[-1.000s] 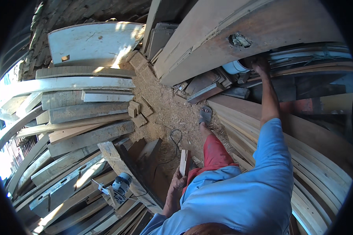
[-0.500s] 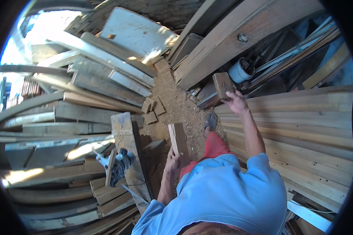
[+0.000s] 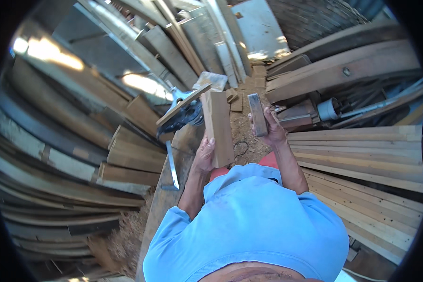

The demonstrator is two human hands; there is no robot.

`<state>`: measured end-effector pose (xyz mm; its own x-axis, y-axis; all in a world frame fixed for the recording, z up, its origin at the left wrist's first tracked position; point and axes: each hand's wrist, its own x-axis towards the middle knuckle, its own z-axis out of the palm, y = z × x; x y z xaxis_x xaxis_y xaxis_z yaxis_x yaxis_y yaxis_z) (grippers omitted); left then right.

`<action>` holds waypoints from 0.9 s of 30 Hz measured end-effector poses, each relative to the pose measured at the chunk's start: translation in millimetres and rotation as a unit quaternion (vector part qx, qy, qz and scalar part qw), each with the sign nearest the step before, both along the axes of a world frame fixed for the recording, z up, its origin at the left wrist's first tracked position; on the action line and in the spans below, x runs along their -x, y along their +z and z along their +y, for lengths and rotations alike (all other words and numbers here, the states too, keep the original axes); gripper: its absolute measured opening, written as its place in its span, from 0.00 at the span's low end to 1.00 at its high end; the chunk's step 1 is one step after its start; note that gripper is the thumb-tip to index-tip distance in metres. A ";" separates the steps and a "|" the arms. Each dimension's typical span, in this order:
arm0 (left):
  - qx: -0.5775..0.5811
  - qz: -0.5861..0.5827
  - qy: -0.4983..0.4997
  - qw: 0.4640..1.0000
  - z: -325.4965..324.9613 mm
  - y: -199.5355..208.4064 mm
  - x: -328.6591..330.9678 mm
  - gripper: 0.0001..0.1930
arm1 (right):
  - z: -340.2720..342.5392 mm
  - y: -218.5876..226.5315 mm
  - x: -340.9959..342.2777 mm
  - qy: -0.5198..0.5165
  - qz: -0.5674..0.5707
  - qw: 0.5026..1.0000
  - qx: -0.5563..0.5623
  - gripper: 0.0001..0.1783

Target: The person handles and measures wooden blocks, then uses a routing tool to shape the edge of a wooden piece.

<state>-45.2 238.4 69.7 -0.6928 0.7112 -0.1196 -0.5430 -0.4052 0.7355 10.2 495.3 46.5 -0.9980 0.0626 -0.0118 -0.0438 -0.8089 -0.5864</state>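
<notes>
My left hand [image 3: 205, 152] is closed round the lower left edge of a short wooden board [image 3: 219, 129], which stands tilted up before me. To its right, my right hand [image 3: 271, 128] grips a small wooden block [image 3: 257, 115] with a dark, worn face. A narrow gap separates the block from the board. Just left of the board, a blue-grey power tool [image 3: 185, 110] rests on a wooden bench [image 3: 188, 137], partly covered by a thin wooden strip [image 3: 184, 104]. A flat metal strip [image 3: 172, 164] lies beside it, near my left forearm.
Stacked planks [image 3: 357, 150] lie to the right, and more lumber [image 3: 174, 54] leans at the far left. Small wood offcuts [image 3: 236, 101] lie on the shavings-covered floor. A light-coloured bucket [image 3: 328, 109] sits on its side among scraps at the right, near a thick beam [image 3: 343, 70].
The view has turned leftward toward the bench. My left hand has raised the board, and my right hand has brought the block in nearer to it.
</notes>
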 end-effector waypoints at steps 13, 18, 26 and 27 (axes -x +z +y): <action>0.022 0.025 0.196 0.980 -20.8 2.4 -65.6 0.40 | -111.1 19.4 11.4 0.164 0.015 0.978 -0.129 0.40; 0.086 0.071 0.266 0.958 -13.6 5.8 -69.8 0.38 | -113.6 18.2 16.7 0.204 0.014 0.964 -0.168 0.43; 0.146 0.051 0.320 0.935 -20.5 14.6 -74.5 0.40 | -111.7 36.1 30.3 0.253 0.037 0.917 -0.307 0.47; 0.158 0.056 0.314 0.935 -24.8 15.4 -74.1 0.40 | -117.5 39.5 28.4 0.249 0.051 0.905 -0.342 0.47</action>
<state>28.9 213.6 85.1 -0.9822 0.1023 -0.1577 -0.1847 -0.3706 0.9102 -18.2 377.7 86.0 -0.8978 -0.4380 -0.0467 0.1443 -0.1922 -0.9707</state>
